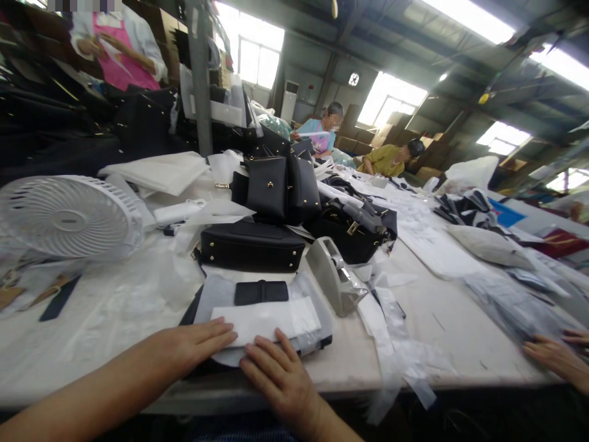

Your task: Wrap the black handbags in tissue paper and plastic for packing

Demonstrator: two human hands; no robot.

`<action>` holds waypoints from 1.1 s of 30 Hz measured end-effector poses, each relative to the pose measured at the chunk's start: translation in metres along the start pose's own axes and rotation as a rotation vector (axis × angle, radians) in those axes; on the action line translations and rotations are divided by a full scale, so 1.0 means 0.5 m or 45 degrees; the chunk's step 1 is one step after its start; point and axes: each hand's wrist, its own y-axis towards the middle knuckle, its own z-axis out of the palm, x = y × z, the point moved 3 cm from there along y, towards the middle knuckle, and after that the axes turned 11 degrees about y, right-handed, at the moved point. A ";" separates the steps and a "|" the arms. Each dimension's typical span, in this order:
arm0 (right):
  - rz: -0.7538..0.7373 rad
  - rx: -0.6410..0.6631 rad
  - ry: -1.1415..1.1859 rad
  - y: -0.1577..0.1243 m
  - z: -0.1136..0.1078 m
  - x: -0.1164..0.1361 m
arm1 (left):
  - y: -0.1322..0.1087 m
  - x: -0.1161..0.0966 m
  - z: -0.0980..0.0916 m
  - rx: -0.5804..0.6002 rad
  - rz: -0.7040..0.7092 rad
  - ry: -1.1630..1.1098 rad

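Observation:
A black handbag (pixel 326 341) lies at the table's near edge, mostly covered by grey-white wrapping sheet (pixel 211 293). Its black flap strap (pixel 261 292) shows above a strip of white paper (pixel 267 316). My left hand (pixel 209 337) rests flat on the left end of that paper, fingers stretched out. Lower and to the right, my right hand (pixel 280 371) presses on the front of the wrapping with its fingers spread. Both hands touch the wrapped bag without gripping anything. The bag's underside is hidden.
Just behind stands another black bag (pixel 252 247), with more black bags (pixel 267 187) beyond. A grey tape dispenser (pixel 332 276) sits to the right, near plastic scraps (pixel 396 344). At left is a white fan (pixel 69 218). A co-worker's hands (pixel 554 356) touch plastic at the right edge.

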 end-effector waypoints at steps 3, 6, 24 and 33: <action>-0.081 -0.100 0.063 0.019 -0.011 0.024 | 0.012 0.005 -0.002 0.015 0.031 -0.001; -0.157 -0.065 0.142 0.052 0.000 0.055 | 0.018 0.001 -0.016 0.011 0.084 0.025; 0.215 0.133 0.050 0.039 0.131 0.107 | 0.018 -0.027 -0.098 -0.105 0.230 0.237; 0.027 0.005 -0.065 0.078 0.029 0.041 | -0.046 -0.062 -0.015 -0.264 0.073 0.455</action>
